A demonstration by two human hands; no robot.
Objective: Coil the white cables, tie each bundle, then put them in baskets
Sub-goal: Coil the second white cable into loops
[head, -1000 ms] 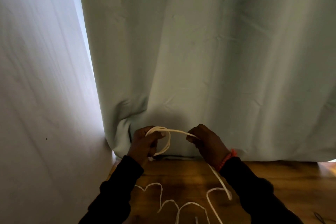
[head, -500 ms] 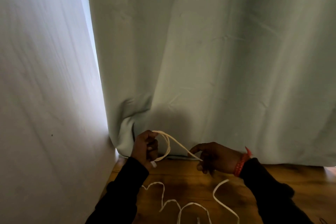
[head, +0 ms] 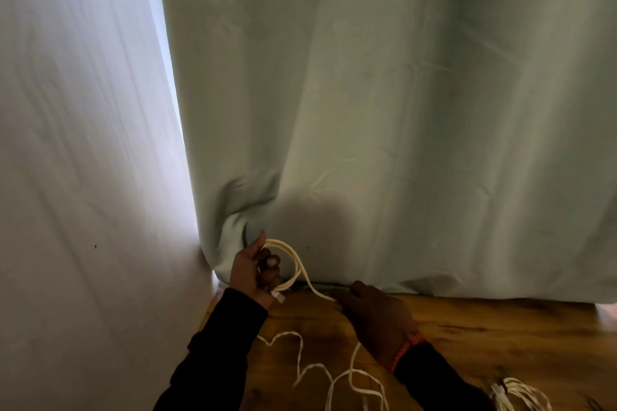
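We see a person's left hand (head: pixel 254 272), raised above the far edge of a wooden table (head: pixel 484 337), grasping a small coil (head: pixel 289 266) of white cable (head: pixel 314 374); the fingers (head: pixel 269 264) are curled through the loops, and the cable's plug end (head: pixel 278 297) sticks out just below the palm. From the coil a single strand runs down and right to the right hand (head: pixel 377 320), which rests low over the table with its back to us; its fingertips pinch the strand where the two meet. An orange wristband (head: pixel 405 349) sits at that wrist, above a dark sleeve (head: pixel 434 377). The uncoiled length trails in loose bends across the table toward us. A second bundle of white cable (head: pixel 516 394) lies at the table's near right edge. Pale curtains (head: pixel 400 110) hang behind the table.
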